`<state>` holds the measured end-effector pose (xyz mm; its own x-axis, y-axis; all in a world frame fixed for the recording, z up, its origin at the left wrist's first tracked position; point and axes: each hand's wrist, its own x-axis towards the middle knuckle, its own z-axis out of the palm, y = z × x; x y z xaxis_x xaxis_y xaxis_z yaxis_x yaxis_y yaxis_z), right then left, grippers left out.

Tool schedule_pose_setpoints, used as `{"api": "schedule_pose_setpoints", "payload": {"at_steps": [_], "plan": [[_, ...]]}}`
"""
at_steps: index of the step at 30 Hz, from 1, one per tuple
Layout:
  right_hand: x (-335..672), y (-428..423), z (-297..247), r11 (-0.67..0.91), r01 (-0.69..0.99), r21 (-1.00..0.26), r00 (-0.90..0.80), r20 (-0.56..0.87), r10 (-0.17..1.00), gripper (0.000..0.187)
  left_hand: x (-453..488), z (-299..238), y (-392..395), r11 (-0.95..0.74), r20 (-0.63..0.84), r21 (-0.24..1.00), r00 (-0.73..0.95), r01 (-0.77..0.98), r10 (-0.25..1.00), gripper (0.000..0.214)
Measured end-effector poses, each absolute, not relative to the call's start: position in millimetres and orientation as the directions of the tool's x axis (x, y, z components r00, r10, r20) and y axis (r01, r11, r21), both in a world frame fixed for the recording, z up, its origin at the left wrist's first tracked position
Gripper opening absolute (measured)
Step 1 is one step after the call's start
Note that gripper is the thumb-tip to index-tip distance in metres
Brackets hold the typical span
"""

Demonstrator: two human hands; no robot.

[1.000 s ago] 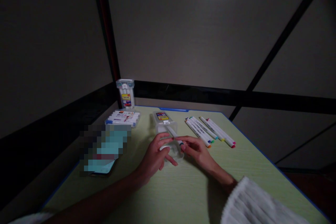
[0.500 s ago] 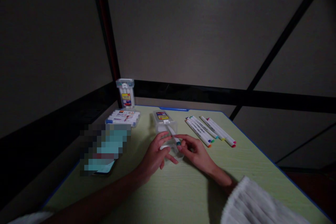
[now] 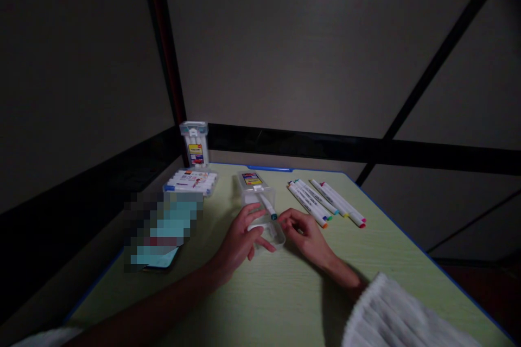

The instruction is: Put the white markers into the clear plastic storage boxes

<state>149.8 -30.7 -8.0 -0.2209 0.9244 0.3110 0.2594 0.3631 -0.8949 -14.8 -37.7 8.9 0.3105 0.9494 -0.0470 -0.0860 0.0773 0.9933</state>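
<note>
A clear plastic marker case [image 3: 249, 187] lies on the table with its hinged lid [image 3: 279, 237] swung open toward me. A white marker with a dark teal cap [image 3: 267, 206] slants out of the case mouth, cap end toward me. My left hand [image 3: 243, 236] is spread over the lid and the near end of the case, its fingers apart and touching the plastic. Just right of the teal cap is my right hand [image 3: 303, 233], fingers loosely curled and parted from the marker, with nothing visible in them.
To the right lie several white markers [image 3: 311, 203] with coloured ends. At the back left a filled marker case [image 3: 196, 146] stands upright behind a flat marker pack [image 3: 191, 181]. A pixelated phone [image 3: 166, 233] lies left on the table [image 3: 252, 303]. Walls border the back and left.
My right hand has let go of the teal-capped marker and drawn slightly right. The marker now rests slanted in the case opening. My left hand has barely moved.
</note>
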Motion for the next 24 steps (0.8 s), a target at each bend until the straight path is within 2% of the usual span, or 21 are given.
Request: {"api": "schedule_pose_setpoints", "payload": {"at_steps": [12, 24], "plan": [[149.2, -28.3, -9.6, 0.282, 0.337, -0.898, -0.232, 0.212, 0.949, 0.034, -14.8, 12.4, -39.0, 0.084, -0.061, 0.994, 0.297, -0.065, 0.953, 0.049], [147.5, -27.5, -11.7, 0.255, 0.387, -0.886, -0.223, 0.179, 0.958, 0.037, -15.4, 9.5, -37.3, 0.066, -0.037, 0.994, 0.31, -0.083, 0.95, 0.044]]}}
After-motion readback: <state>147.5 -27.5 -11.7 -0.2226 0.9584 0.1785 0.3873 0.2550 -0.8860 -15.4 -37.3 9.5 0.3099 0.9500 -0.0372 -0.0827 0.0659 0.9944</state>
